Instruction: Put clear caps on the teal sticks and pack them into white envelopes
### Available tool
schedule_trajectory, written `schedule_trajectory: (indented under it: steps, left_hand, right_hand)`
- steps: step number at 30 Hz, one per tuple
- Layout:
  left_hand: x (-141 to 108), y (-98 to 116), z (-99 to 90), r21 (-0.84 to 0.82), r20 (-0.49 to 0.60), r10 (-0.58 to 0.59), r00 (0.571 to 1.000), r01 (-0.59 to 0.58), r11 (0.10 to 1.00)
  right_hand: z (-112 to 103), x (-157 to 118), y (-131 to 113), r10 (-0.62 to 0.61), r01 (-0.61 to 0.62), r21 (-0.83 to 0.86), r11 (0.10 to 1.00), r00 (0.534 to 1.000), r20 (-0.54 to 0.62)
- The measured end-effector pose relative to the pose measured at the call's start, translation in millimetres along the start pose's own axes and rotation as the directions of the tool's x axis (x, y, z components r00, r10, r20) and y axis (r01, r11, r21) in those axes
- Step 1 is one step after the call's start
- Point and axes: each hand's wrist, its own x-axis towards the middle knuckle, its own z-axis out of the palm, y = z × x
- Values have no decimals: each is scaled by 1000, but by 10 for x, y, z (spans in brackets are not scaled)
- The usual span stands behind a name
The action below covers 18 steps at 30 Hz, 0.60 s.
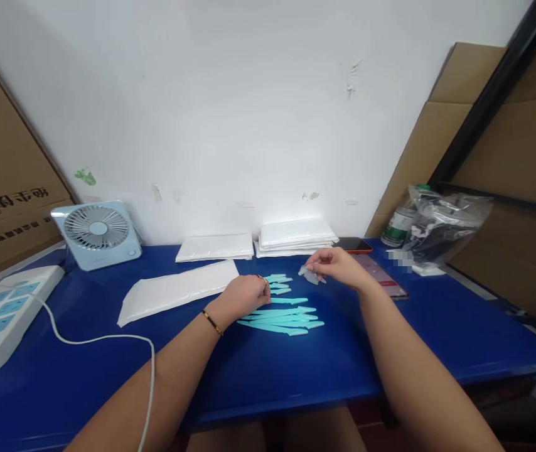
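Several teal eyebrow razors (291,319) lie side by side in the middle of the blue table, their blade ends pointing right. My left hand (248,294) is closed, its fingers pinching the handle end of one teal razor (291,301). That handle's tip is hidden under the fingers. More razors (278,279) lie just beyond my left fingertips. To the right, my right hand (336,266) is closed in a pinch on small clear plastic pieces (312,275); their exact shape is hard to make out.
White padded packets (296,233) are stacked by the wall, with another packet (214,246) beside them. A long white packet (178,290) lies left of my hand. A fan (98,231), power strip (18,307), phone (383,276), bottle (397,227) and clear bag (447,229) stand around. A white cable (108,337) crosses my left forearm.
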Motion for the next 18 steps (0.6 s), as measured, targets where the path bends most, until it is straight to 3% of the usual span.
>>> schedule_trajectory:
  steps: [6,18]
  left_hand:
    - [-10,-149,-71,-60,-57,-87,995,83,995]
    - [21,-218,-44,-162,-59,-123,991,112,980]
  right_hand:
    - [-9,-45,-61,24,-25,8,1000,996,82]
    - [156,-13,-68,33,-41,61,997,992,123]
